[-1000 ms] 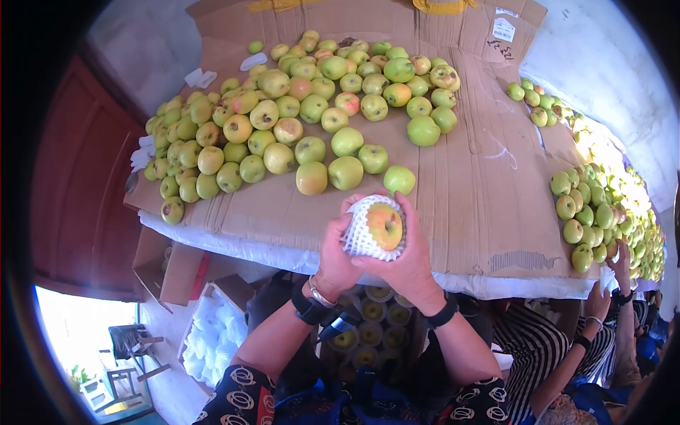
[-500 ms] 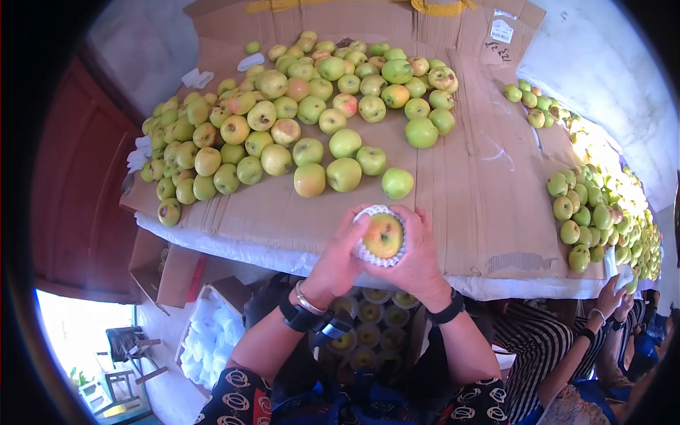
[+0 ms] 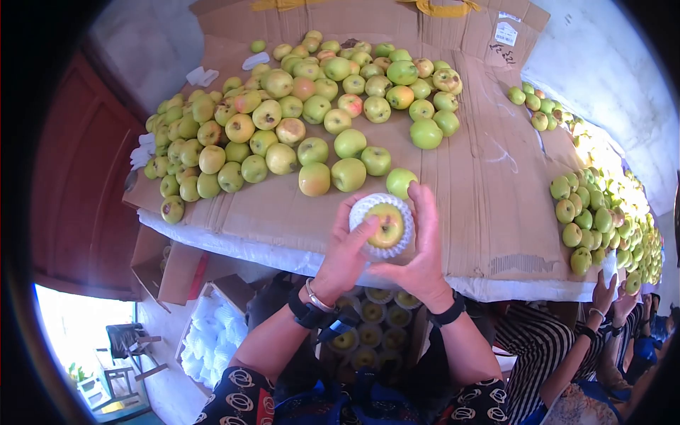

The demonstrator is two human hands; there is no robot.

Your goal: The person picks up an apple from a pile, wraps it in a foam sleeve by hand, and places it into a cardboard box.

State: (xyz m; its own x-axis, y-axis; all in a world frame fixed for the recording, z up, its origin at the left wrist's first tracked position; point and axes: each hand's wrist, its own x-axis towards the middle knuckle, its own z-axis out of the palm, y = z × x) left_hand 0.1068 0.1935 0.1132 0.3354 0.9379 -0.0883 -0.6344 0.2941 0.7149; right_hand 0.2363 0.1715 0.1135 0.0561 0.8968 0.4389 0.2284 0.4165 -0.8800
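Note:
A yellow-green apple (image 3: 389,235) sits in a white foam net sleeve (image 3: 363,205) above the front edge of the cardboard-covered table. My left hand (image 3: 343,253) grips it from the left, its thumb pressed over the apple's face. To the right, my right hand (image 3: 423,263) is spread, thumb and fingers apart, close beside the sleeve; whether it touches is hard to tell. A single green apple (image 3: 401,182) rests on the cardboard just beyond my hands. Below my wrists, a box holds sleeved apples (image 3: 370,333) in rows.
A large pile of apples (image 3: 276,113) spreads over the cardboard (image 3: 474,205). Another heap (image 3: 588,212) lies at right, where a co-worker's hands (image 3: 602,294) handle fruit. White foam sleeves (image 3: 209,340) fill a box at lower left. A stool (image 3: 134,347) stands near the doorway.
My right hand has opened away from the sleeved apple, while my left thumb has moved onto the apple's face. The apple has risen slightly in view.

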